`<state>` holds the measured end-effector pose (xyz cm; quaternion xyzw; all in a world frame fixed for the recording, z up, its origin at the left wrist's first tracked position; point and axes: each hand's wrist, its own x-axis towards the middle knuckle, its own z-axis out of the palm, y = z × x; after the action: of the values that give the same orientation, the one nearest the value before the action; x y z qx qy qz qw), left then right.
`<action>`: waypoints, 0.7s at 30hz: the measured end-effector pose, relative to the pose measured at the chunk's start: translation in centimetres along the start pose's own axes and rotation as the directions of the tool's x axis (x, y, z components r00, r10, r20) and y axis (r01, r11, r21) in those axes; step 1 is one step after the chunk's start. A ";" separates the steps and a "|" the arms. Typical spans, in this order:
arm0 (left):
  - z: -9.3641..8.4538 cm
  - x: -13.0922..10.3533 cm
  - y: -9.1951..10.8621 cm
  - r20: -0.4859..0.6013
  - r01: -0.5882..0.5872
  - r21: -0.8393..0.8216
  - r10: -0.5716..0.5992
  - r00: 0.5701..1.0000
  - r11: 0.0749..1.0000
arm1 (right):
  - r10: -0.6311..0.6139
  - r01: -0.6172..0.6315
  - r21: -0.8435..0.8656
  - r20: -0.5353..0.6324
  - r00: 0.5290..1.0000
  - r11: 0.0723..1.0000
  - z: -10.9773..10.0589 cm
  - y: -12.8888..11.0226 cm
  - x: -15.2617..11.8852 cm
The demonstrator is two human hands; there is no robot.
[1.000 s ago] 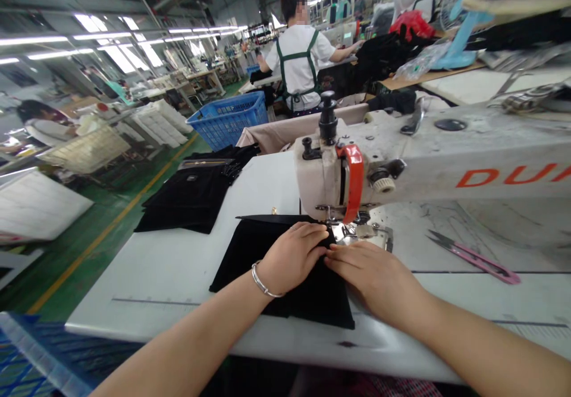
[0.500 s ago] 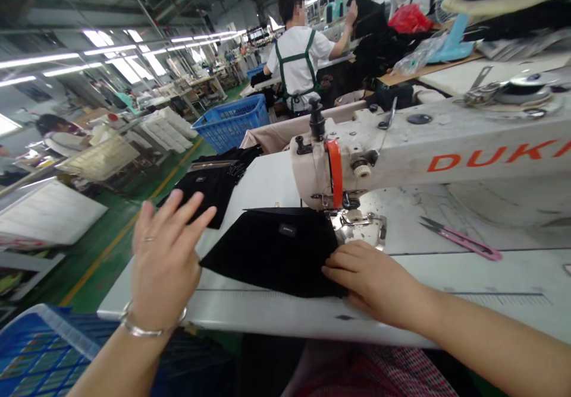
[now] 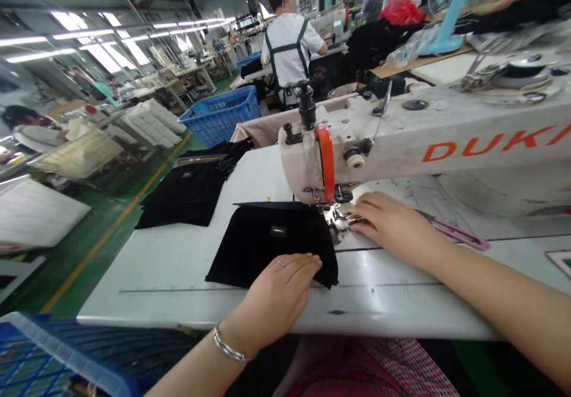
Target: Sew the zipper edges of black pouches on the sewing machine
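While the left hand [image 3: 279,293] lies palm down on the black fabric piece [image 3: 250,248], fingers straight and side by side, the right hand [image 3: 395,221] is at the sewing machine [image 3: 388,147], fingers bent at the metal guide [image 3: 342,217]; whether they pinch it or only touch it, cannot tell. Piece sits on the white tabletop [image 3: 147,260], left of the guide, label [image 3: 279,230] facing up, far right corner just beside the presser foot [image 3: 329,210]. Whether that corner is under the foot: too small to tell.

Left hand rests on the near right part, a good spot, should stop the piece swivelling. Step in hand looks like settling the guide and the right edge against each other. To do it well: light, even pressure from the left, no dragging; square the right edge to the guide; smooth the near right corner, which looks a bit uneven. Far edge looks layered, so best check that both layers line up. Right fingers are close to the foot, so machine should be at rest while they work there.

Pink-handled snips [image 3: 464,235] lie to the right, partly hidden by the right hand; worth minding the blades. Stack of black pieces [image 3: 182,198] at far left, apart from the work.
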<state>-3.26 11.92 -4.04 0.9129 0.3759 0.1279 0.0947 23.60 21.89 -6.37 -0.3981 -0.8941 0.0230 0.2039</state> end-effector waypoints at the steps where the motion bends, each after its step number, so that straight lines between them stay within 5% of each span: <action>1: -0.2 0.0 -0.1 0.000 0.031 -0.052 -0.031 1.000 0.998 | 0.029 -0.030 -0.017 -0.042 0.999 0.999 0.6 -0.2 0.5; 5: -0.9 0.3 -0.3 0.043 0.111 -0.260 -0.104 0.994 0.959 | 0.003 -0.004 -0.011 -0.052 0.999 1.000 1.3 -1.4 0.6; 12: -2.2 0.3 -1.5 0.131 0.243 -0.399 -0.207 0.970 0.884 | -0.233 0.230 0.202 -0.010 0.973 0.952 0.6 -2.9 -2.1; 16: -1.9 0.4 -0.9 0.132 0.280 -0.307 -0.251 0.959 0.910 | -0.291 0.281 0.231 0.009 0.957 0.931 0.6 -3.3 -2.0; 21: -0.8 1.3 -0.4 0.033 0.169 -0.098 -0.166 0.986 0.981 | -0.296 0.272 0.245 0.068 0.953 0.931 -0.2 -4.1 -2.0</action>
<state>-2.88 13.25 -3.18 0.8736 0.4434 0.1270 0.1555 21.98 17.64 -6.03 -0.2362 -0.9426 0.1186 0.2039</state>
